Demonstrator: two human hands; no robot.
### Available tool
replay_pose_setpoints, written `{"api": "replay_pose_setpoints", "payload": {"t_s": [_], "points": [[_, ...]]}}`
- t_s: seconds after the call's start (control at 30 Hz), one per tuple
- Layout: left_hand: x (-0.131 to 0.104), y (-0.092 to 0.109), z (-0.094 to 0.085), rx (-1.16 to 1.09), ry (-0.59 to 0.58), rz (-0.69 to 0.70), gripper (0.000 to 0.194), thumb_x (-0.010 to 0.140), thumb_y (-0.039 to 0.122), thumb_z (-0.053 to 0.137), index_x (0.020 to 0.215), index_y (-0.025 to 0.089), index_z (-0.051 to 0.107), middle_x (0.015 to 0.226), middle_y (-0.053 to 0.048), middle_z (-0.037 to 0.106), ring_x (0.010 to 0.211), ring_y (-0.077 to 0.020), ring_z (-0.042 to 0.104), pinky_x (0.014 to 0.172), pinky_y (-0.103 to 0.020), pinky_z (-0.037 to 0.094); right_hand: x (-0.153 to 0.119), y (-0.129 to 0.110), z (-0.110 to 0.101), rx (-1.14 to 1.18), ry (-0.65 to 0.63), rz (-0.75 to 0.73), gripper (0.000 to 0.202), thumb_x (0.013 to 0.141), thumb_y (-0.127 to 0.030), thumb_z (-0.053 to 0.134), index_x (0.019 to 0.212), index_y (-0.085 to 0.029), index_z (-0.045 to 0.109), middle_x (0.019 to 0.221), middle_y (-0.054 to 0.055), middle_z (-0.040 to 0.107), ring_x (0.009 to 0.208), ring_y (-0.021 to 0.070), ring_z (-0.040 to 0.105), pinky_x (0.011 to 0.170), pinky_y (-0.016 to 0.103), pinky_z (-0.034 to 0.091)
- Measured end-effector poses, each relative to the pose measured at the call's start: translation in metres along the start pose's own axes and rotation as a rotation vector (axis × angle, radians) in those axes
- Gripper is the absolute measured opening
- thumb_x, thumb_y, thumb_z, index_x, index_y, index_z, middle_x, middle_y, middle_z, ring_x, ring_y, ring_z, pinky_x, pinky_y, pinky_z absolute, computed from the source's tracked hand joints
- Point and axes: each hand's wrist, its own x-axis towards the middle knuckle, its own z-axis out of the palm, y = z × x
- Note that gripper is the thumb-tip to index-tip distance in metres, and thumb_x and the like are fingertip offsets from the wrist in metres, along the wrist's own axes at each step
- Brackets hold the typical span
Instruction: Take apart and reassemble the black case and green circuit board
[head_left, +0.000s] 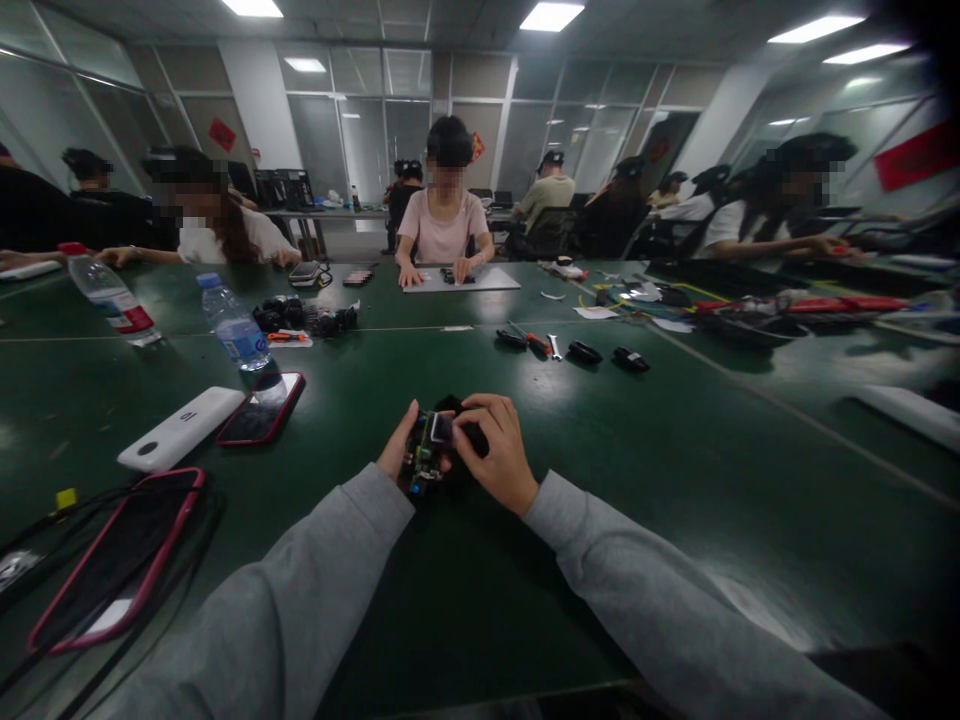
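Near the middle of the green table, my left hand (pixel 395 450) is closed around the edges of a small circuit board (pixel 424 462), with the thumb along its left side. A small square screen (pixel 442 428) with a pale border is at the upper right of the board. My right hand (pixel 501 452) is closed in a pinch, with thumb and index fingertips at the screen's right edge. Whether the screen is fixed to the board I cannot tell. A dark part (pixel 450 403) shows behind the fingers, mostly hidden.
Phones (pixel 262 408), a white power bank (pixel 180 428), cables and two water bottles (pixel 234 325) are on the left. Ahead lie a screwdriver (pixel 538 345), a wrench (pixel 555 347) and black pieces (pixel 585 352). A person (pixel 445 220) works opposite; others sit around.
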Motion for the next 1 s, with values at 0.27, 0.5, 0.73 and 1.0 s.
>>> {"api": "replay_pose_setpoints", "payload": {"t_s": [0.27,0.5,0.73,1.0], "points": [[0.0013,-0.0002,-0.0035,0.007,0.005,0.006,0.063,0.083,0.057,0.036,0.122,0.01,0.051,0.07,-0.012,0.067,0.046,-0.0194,0.062,0.038,-0.027,0.048,0.0003,0.0011,-0.0003,-0.003,0.021,0.025,0.007,0.085,-0.023,0.05,0.088,-0.019,0.054,0.102,0.006,0.052,0.1,0.0203,0.047,0.088,0.039,0.037],[0.0012,0.0018,-0.0025,-0.004,0.005,0.0,0.064,0.083,0.058,0.035,0.121,0.009,0.052,0.069,-0.013,0.066,0.045,-0.0195,0.062,0.036,-0.026,0.046,0.0005,0.0017,-0.0006,0.001,0.033,0.026,0.007,0.085,-0.023,0.049,0.088,-0.019,0.054,0.101,0.006,0.052,0.099,0.0205,0.047,0.087,0.039,0.038],[0.0015,0.0023,-0.003,-0.011,-0.013,-0.007,0.063,0.083,0.057,0.034,0.122,0.01,0.05,0.071,-0.012,0.066,0.045,-0.019,0.062,0.036,-0.026,0.046,-0.0008,0.0031,0.001,0.008,0.009,0.032,0.009,0.086,-0.023,0.048,0.091,-0.019,0.054,0.102,0.006,0.052,0.1,0.0206,0.046,0.087,0.039,0.037],[0.0015,0.0008,-0.0024,-0.006,-0.021,0.01,0.062,0.085,0.057,0.032,0.116,0.007,0.052,0.06,-0.009,0.064,0.042,-0.0189,0.06,0.035,-0.026,0.045,-0.0015,-0.0005,-0.0028,0.069,-0.082,-0.025,0.016,0.089,-0.027,0.044,0.097,-0.02,0.055,0.105,0.006,0.052,0.103,0.0203,0.045,0.089,0.039,0.037]]}}
